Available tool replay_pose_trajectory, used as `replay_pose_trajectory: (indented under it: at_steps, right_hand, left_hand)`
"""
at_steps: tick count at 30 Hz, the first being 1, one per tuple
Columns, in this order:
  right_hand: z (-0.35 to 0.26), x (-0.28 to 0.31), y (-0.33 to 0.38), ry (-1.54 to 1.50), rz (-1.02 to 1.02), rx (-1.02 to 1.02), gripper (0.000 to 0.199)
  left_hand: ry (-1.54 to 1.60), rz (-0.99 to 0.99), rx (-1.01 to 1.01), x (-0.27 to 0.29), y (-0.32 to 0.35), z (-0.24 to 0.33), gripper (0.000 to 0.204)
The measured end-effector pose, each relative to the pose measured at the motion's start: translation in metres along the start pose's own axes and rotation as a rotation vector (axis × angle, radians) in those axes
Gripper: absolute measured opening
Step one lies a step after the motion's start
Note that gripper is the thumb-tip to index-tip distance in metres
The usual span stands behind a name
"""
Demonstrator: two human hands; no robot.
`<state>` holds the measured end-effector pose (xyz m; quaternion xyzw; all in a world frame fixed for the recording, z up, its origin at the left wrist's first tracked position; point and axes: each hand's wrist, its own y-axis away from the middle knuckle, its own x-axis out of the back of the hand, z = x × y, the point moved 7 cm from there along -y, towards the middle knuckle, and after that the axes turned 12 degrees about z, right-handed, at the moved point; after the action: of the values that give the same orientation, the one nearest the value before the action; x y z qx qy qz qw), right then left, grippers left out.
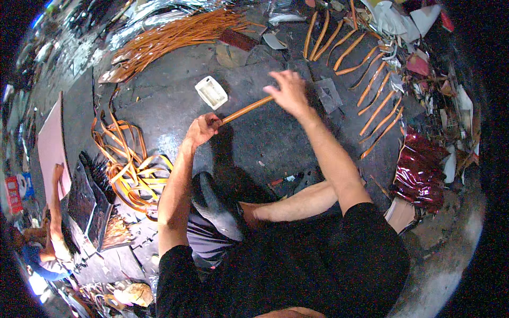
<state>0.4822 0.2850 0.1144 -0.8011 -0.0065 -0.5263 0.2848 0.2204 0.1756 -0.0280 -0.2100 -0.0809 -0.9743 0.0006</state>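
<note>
A narrow tan-brown strip (246,110), which looks like leather, stretches at a slant between my two hands above the dark work surface. My left hand (203,129) is closed around its lower left end. At the other end is my right hand (289,94), slightly blurred, with the fingers spread apart. The strip meets it near the thumb, and whether the thumb presses on it is hard to make out. Just beyond my left hand sits a small white rectangular dish (211,93). Beside my right hand lies a flat translucent piece (328,95).
Tangled long tan strips (130,175) lie at left, below a large bundle of brown strips (175,37). Several short strips (371,87) are spread out at right. Glossy dark red sheets (421,169) lie nearer. Another person's arm (55,206) reaches over a pinkish board (51,143) at far left.
</note>
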Motion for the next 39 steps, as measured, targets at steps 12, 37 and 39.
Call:
replay_pose_trajectory:
  at_steps: [12, 37, 39]
  right_hand:
    - [-0.129, -0.072, -0.001, -0.108, -0.204, 0.274, 0.064]
    - [0.077, -0.006, 0.081, -0.54, -0.571, -0.708, 0.056]
    - [0.073, -0.008, 0.082, -0.458, -0.588, -0.696, 0.055]
  left_hand:
    - [-0.204, 0.122, -0.212, 0.005, 0.016, 0.034, 0.019]
    - [0.079, -0.059, 0.168, 0.013, 0.006, 0.039, 0.029]
    - [0.081, -0.072, 0.176, 0.016, 0.008, 0.042, 0.029]
